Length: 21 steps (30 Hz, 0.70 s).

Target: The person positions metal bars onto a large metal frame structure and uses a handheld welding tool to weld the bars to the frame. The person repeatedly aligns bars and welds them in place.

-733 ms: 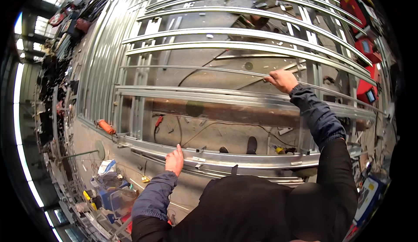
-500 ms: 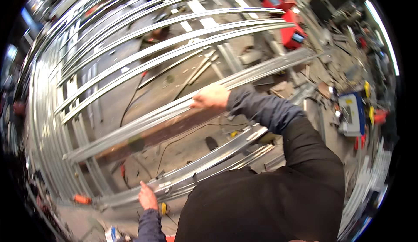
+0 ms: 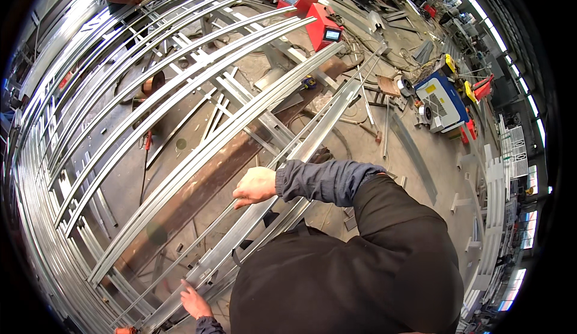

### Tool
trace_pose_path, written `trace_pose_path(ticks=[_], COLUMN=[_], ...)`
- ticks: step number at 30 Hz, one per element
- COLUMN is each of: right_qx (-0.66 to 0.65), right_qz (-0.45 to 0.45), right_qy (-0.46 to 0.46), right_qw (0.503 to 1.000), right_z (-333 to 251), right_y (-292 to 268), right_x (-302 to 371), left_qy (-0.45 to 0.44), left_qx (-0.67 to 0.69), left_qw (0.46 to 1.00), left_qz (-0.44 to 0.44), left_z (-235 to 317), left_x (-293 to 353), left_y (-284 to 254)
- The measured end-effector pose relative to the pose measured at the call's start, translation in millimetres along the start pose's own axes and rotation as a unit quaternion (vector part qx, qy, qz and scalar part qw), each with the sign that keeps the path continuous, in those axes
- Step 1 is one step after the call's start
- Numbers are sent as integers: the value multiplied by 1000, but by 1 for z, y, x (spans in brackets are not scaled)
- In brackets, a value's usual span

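Note:
My right hand [image 3: 255, 185] is closed in front of my body, its fingertips on a thin metal bar [image 3: 211, 226] that slants up from lower left to upper right. Beside that bar runs a wide steel channel [image 3: 243, 224], passing under my right wrist. At its lower end my left hand [image 3: 195, 301] has its fingers stretched against the channel's edge, gripping nothing that I can see. Farther out lies a bundle of long light steel rails [image 3: 219, 144], parted from both hands. My palms are hidden.
Several more rails [image 3: 180, 84] lie across crosspieces beyond. Red machines [image 3: 324, 27] with screens stand at the far side. A blue and white machine [image 3: 443, 102] stands at right among cables and scraps. A co-worker's hand [image 3: 135, 0] shows at the far left.
My right hand has left the bundle of rails and come nearer my body, onto the thin bar. My left hand stays by the channel. The view has turned, bringing the co-worker in.

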State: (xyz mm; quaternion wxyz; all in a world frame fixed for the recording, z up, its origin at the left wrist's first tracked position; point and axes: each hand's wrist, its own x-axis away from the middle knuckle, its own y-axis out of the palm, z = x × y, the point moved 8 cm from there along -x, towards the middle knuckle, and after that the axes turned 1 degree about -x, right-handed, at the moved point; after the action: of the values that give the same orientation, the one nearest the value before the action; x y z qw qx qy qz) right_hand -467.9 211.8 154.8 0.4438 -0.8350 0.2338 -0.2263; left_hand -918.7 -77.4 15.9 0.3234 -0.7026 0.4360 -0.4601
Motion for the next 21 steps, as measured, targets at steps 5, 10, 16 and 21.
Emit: trace_pose_path(ticks=[5,10,16,21], right_qx=[23,48,42,35], right_qz=[3,-21,-32,-40], right_qy=[5,19,20,20], right_qw=[1000,998,998,998], right_z=[-11,-5,-1,3], right_y=[9,37,46,44], right_x=[14,20,30,40], left_qy=[33,1,-28,-44], left_qx=[164,157,161,183], left_qw=[983,985,983,978], left_qz=[81,67,81,94], left_z=[4,-5,1,4], left_x=[28,34,45,50], left_y=[-61,-23,-14,-15])
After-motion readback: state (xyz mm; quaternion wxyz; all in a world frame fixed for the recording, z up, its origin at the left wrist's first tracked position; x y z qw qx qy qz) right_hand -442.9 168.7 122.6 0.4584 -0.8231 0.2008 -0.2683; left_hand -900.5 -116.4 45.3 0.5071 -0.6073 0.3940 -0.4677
